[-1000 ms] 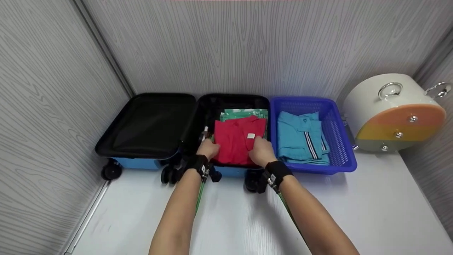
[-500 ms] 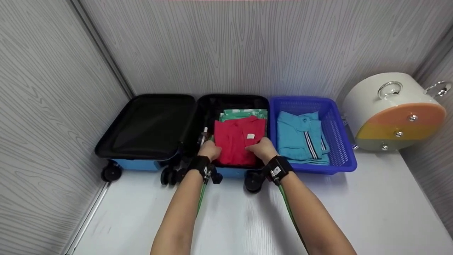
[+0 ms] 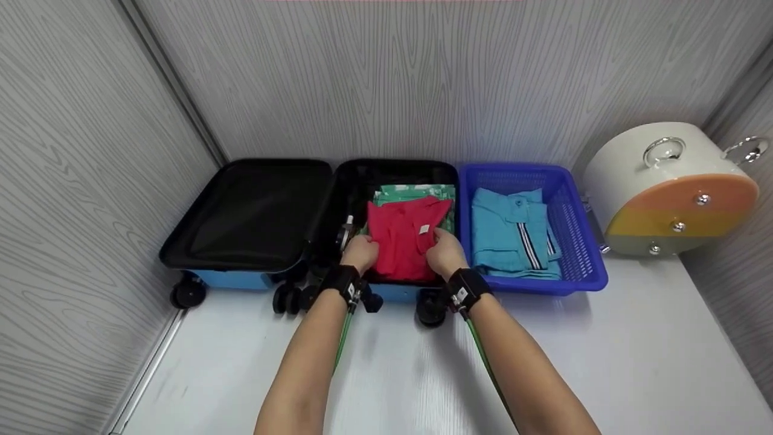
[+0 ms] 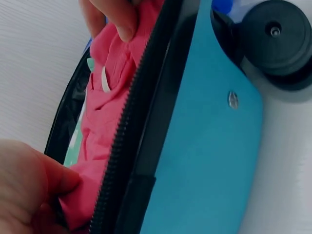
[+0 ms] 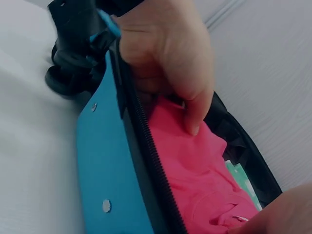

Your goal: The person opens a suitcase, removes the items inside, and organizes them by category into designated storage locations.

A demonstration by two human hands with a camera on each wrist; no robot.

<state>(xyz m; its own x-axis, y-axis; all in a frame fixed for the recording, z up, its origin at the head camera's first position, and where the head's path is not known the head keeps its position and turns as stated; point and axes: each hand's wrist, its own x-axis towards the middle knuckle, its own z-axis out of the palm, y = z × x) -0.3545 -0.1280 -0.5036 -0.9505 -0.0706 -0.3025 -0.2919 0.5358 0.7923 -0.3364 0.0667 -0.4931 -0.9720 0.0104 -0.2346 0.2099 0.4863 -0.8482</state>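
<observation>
A folded red garment point(image 3: 401, 241) with a small white tag lies on green patterned cloth point(image 3: 416, 192) inside the right half of an open suitcase point(image 3: 356, 175). At its left edge my left hand point(image 3: 360, 252) pinches the fabric, with the thumb point(image 4: 61, 180) on top and the other fingers tucked under. My right hand point(image 3: 447, 254) grips the right edge beside the tag, where the cloth bunches up. In the right wrist view, the cloth between the two hands is wrinkled, and only part of my right hand point(image 5: 287, 214) shows at the lower corner.
The suitcase's other half point(image 3: 253, 211) lies open to the left, black inside. A blue basket point(image 3: 586, 254) with folded light blue clothes point(image 3: 513, 235) stands close on the right. Beyond it is a cream case with a striped front point(image 3: 682, 211). Wheels point(image 3: 432, 308) jut out in front.
My right hand has shifted its hold slightly up the garment's right edge. That side has drawn inward and creased, and the white tag has tilted. My left hand has moved up slightly.
</observation>
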